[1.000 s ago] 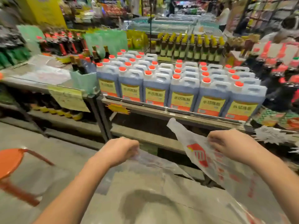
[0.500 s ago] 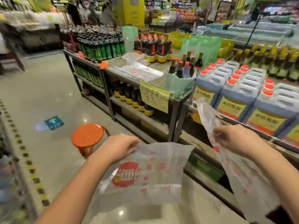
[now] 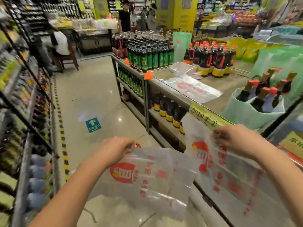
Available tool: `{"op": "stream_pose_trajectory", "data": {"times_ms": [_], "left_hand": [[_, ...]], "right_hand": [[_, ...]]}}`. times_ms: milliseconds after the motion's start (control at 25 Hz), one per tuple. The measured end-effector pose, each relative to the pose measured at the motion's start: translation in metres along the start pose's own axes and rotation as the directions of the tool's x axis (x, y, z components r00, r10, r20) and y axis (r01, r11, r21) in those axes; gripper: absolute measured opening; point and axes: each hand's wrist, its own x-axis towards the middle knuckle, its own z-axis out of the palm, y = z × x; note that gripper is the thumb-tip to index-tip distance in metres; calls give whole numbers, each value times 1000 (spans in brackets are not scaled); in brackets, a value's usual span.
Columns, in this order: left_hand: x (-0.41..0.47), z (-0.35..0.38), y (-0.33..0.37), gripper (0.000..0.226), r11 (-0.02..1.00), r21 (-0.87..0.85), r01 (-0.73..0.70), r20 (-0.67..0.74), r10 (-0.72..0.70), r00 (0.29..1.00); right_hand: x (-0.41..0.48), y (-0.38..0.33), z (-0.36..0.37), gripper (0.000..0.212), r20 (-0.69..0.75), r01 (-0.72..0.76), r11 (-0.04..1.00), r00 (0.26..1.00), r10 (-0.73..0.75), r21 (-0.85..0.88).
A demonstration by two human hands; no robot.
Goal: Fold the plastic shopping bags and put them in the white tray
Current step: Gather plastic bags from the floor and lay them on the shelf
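turning left has brought the white tray (image 3: 182,68) into sight at 1 o'clock, far back on the surface (image 3: 229,82) beside dark bottles (image 3: 213,63). my left grip (image 3: 113,149) and right grip (image 3: 236,140) still pinch the plastic shopping bag (image 3: 157,174) at its top edge, spread unfolded at 6 o'clock. folding, i judge, comes first.

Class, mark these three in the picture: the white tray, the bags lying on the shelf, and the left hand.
white tray (image 3: 181,68): head view, bare inside.
shelf bags (image 3: 199,89): head view, top bag's middle.
left hand (image 3: 113,149): head view, back of the hand.
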Motion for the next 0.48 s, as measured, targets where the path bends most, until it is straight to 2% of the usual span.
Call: {"op": "stream_pose_trajectory", "data": {"times_ms": [80,280,480], "left_hand": [[38,-13,-27,15,999,5,36,21,-37,999],[114,-37,-74,11,998,-27,57,-29,-58,998],[209,-68,-117,14,1000,-21,4,-57,-5,998]], "right_hand": [[50,2,-8,12,16,-5,1000,1000,5,8],[147,4,-27,13,25,-45,997,999,44,56],[230,9,-39,14,4,-111,981,994,112,160]]}}
